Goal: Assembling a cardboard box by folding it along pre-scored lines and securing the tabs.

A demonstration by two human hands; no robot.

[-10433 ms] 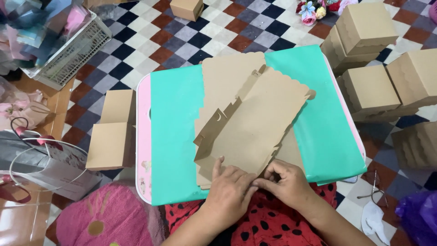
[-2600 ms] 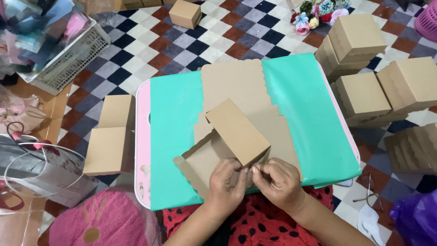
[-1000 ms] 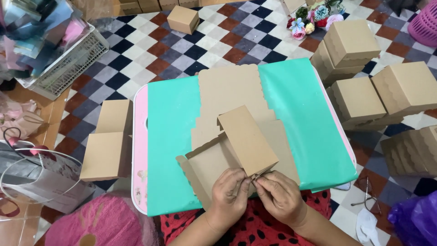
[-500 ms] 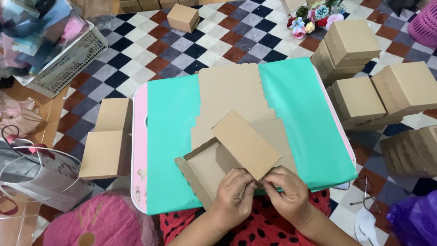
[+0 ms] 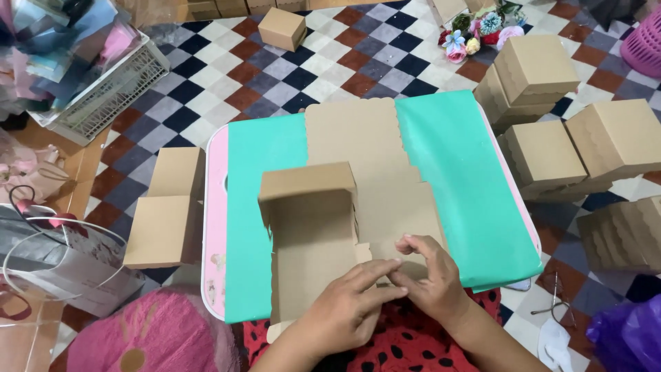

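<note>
the left hand point(image 5: 348, 310) and right hand point(image 5: 427, 282) meet at the near right side of a half-folded cardboard box point(image 5: 310, 234), fingers pinched on its flap. the box lies open on the green table point(image 5: 468, 186), atop a flat cardboard sheet point(image 5: 358, 134). beyond, finished boxes point(image 5: 544, 110) stack on the checkered floor point(image 5: 289, 76).

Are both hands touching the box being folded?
Touching. The head view shows the left hand resting on the half-folded box and the right hand pinching its side flap.
</note>
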